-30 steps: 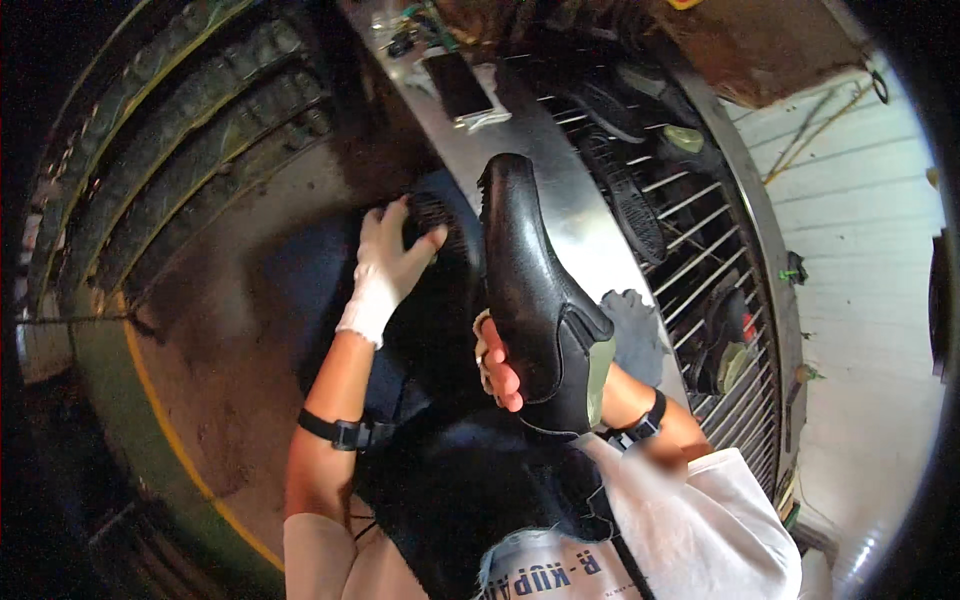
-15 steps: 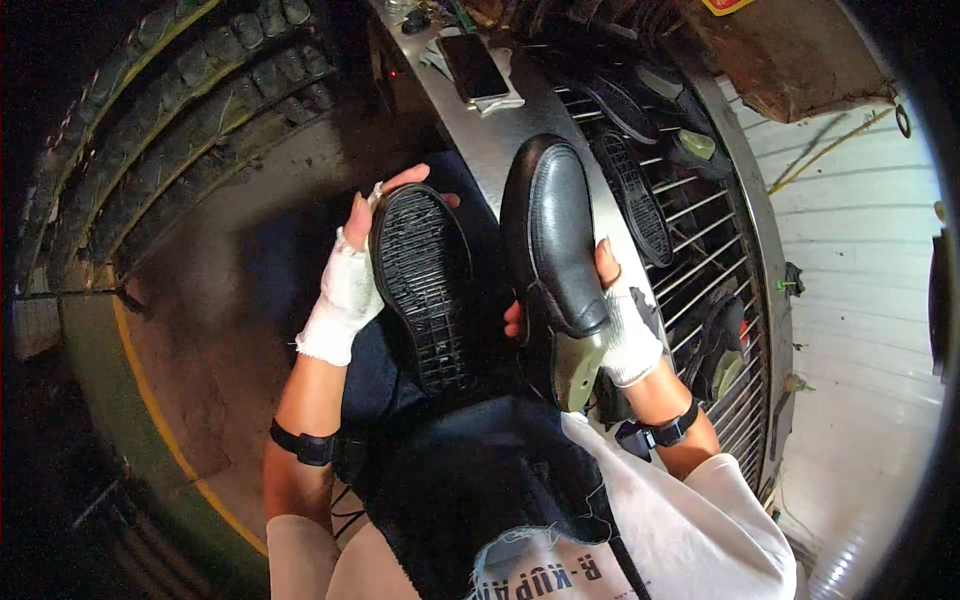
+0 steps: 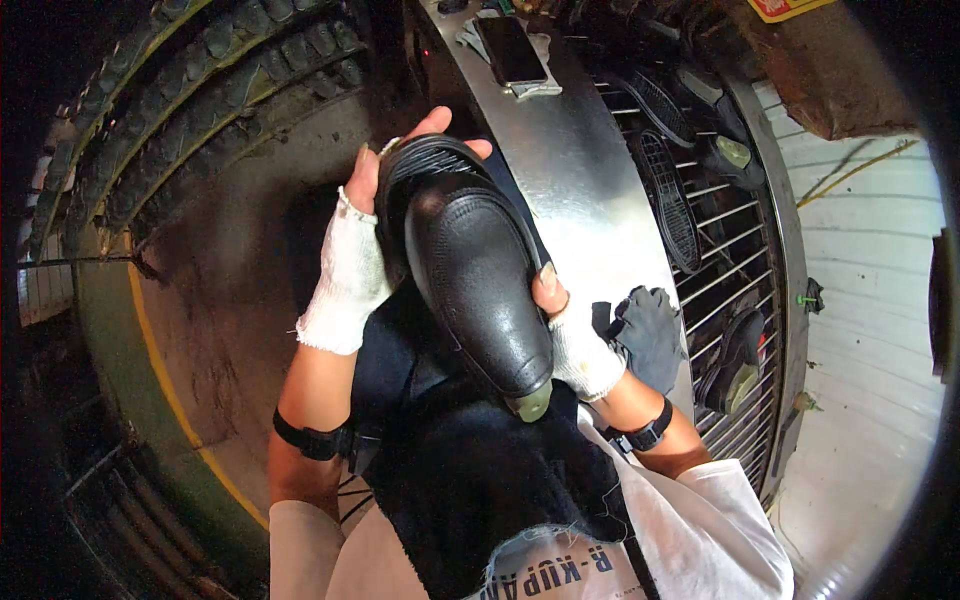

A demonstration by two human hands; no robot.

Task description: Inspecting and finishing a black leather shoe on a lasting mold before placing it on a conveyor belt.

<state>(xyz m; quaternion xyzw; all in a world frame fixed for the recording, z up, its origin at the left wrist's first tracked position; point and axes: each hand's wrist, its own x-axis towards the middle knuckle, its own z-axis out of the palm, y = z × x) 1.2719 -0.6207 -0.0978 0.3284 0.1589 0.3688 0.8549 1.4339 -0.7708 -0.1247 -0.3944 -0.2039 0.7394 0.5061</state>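
Over my lap, my left hand in a white fingerless glove grips a black shoe sole by its rim, thumb and fingertips showing at its far end. In front of the sole lies a black leather shoe upper on a greenish last, the last's end poking out at the near side. My right hand, gloved the same way, holds the upper from the right, its thumb along the side and its other fingers hidden. The upper covers most of the sole; I cannot tell whether the two touch.
Right of my lap runs a metal bench, with a phone on a cloth at its far end and a dark grey glove nearer. Beyond, a barred rack carries soles and shoes. Curved shelves of dark shoe-shaped things stand far left.
My right hand has brought the shoe upper left and over the sole. The left hand has moved slightly right and up with the sole. The grey glove on the bench now shows fully.
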